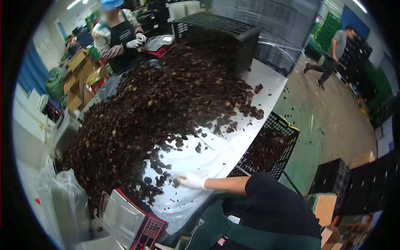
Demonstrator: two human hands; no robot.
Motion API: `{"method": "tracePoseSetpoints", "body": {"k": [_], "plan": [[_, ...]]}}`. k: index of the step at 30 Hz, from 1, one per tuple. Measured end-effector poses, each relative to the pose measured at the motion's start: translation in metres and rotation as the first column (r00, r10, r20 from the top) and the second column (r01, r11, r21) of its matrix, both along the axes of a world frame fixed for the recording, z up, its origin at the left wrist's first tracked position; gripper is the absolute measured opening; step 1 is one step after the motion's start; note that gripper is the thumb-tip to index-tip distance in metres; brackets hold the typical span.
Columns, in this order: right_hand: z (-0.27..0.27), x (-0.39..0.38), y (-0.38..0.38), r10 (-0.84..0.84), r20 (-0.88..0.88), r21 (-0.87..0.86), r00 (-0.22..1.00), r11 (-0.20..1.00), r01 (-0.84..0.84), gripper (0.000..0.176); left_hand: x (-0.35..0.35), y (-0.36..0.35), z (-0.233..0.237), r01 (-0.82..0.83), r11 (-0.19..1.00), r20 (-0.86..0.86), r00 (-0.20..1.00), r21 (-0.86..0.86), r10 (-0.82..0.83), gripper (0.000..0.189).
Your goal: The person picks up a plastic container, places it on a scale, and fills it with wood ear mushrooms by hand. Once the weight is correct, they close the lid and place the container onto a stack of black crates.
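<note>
A red scale (135, 224) sits bottom left, a black crate (288, 137) right, cardboard boxes (77, 79) stacked far left.

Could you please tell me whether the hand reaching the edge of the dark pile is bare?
No, the right hand wears a white glove at the edge of the dark pile.

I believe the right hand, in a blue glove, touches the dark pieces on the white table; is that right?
Not quite: in the head view the glove on the right hand is white, not blue. It does touch the dark pieces on the white table.
</note>
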State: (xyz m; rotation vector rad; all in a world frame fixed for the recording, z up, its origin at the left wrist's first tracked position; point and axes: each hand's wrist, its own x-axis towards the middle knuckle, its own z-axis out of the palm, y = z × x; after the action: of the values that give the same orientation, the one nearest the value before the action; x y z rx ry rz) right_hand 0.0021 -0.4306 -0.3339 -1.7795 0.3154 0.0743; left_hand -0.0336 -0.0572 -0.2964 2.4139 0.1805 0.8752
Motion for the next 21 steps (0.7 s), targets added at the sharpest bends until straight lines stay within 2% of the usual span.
{"method": "tracePoseSetpoints", "body": {"k": [1,2,3,4,5,6,7,8,9,10,11,12,13,14,15,16,17,18,19,20,21], "plan": [[-0.005,-0.014,-0.008,-0.120,-0.003,-0.102,0.993,0.988,0.119,0.032,0.009,0.006,-0.003,0.142,0.977,0.086,0.984,0.158,-0.157,0.044],[-0.011,-0.029,-0.015,-0.232,0.000,-0.203,0.973,0.952,0.227,0.029,0.014,0.012,-0.005,0.185,0.962,0.105,0.972,0.201,-0.208,0.042],[-0.028,-0.041,-0.025,-0.302,0.028,-0.199,0.953,0.933,0.301,0.029,0.017,0.005,0.003,0.224,0.944,0.120,0.958,0.241,-0.259,0.039],[-0.042,-0.055,-0.034,-0.370,0.054,-0.195,0.927,0.907,0.373,0.028,0.018,-0.001,0.014,0.275,0.944,0.126,0.946,0.180,-0.299,0.036],[-0.039,-0.070,-0.041,-0.437,0.003,-0.205,0.899,0.880,0.429,0.028,0.018,0.001,0.016,0.264,0.939,0.111,0.950,0.221,-0.293,0.035],[-0.032,-0.084,-0.047,-0.494,-0.051,-0.219,0.868,0.853,0.473,0.028,0.017,0.003,0.012,0.291,0.947,0.121,0.944,0.133,-0.307,0.036],[-0.041,-0.095,-0.051,-0.537,0.059,-0.326,0.841,0.786,0.525,0.026,0.012,0.005,0.012,0.307,0.951,0.126,0.942,0.044,-0.311,0.037],[-0.054,-0.104,-0.058,-0.553,0.170,-0.423,0.816,0.707,0.567,0.025,0.001,0.009,0.012,0.303,0.953,0.059,0.951,0.026,-0.304,0.038],[-0.074,-0.109,-0.069,-0.476,0.276,-0.461,0.835,0.696,0.550,0.026,0.006,0.033,-0.020,0.254,0.967,-0.031,0.967,-0.017,-0.255,0.041],[-0.088,-0.114,-0.078,-0.385,0.369,-0.499,0.846,0.686,0.530,0.029,-0.007,0.037,-0.026,0.271,0.962,-0.056,0.961,-0.038,-0.273,0.041],[-0.091,-0.117,-0.081,-0.382,0.333,-0.501,0.862,0.702,0.506,0.029,-0.023,0.031,-0.027,0.274,0.960,-0.088,0.956,-0.059,-0.278,0.041],[-0.095,-0.114,-0.084,-0.360,0.287,-0.502,0.888,0.733,0.460,0.028,-0.040,0.024,-0.032,0.301,0.933,-0.102,0.940,-0.196,-0.325,0.042],[-0.091,-0.108,-0.097,-0.197,0.122,-0.782,0.973,0.584,0.217,0.023,-0.059,0.017,-0.035,0.288,0.903,-0.119,0.933,-0.320,-0.340,0.043],[-0.102,-0.107,-0.095,-0.337,0.190,-0.687,0.922,0.625,0.370,0.029,-0.082,0.002,-0.027,0.264,0.876,-0.155,0.924,-0.404,-0.349,0.043],[-0.118,-0.104,-0.092,-0.475,0.213,-0.579,0.854,0.643,0.502,0.043,-0.100,-0.006,-0.025,0.226,0.845,-0.219,0.904,-0.484,-0.368,0.042],[-0.086,-0.101,-0.097,-0.369,-0.074,-0.504,0.926,0.816,0.284,0.047,-0.113,0.007,-0.050,0.253,0.953,-0.296,0.909,-0.167,-0.294,0.039],[-0.111,-0.102,-0.108,-0.254,0.121,-0.635,0.959,0.723,0.272,0.041,-0.135,0.013,-0.073,0.226,0.970,-0.312,0.918,-0.095,-0.244,0.036],[-0.072,-0.102,-0.091,-0.401,-0.090,-0.335,0.912,0.874,0.352,0.023,-0.157,0.014,-0.093,0.118,0.944,-0.391,0.889,-0.309,-0.239,0.032],[-0.058,-0.104,-0.083,-0.194,0.096,-0.693,0.976,0.691,0.205,0.010,-0.180,0.029,-0.125,0.163,0.974,-0.381,0.900,-0.155,-0.212,0.027],[-0.084,-0.102,-0.097,0.040,0.362,-0.860,0.931,0.400,0.317,0.016,-0.219,0.043,-0.164,0.092,0.971,-0.513,0.836,-0.220,-0.196,0.028],[-0.082,-0.101,-0.090,0.012,0.339,-0.846,0.941,0.441,0.299,0.018,-0.246,0.053,-0.207,0.033,0.955,-0.612,0.761,-0.294,-0.215,0.029]]}}
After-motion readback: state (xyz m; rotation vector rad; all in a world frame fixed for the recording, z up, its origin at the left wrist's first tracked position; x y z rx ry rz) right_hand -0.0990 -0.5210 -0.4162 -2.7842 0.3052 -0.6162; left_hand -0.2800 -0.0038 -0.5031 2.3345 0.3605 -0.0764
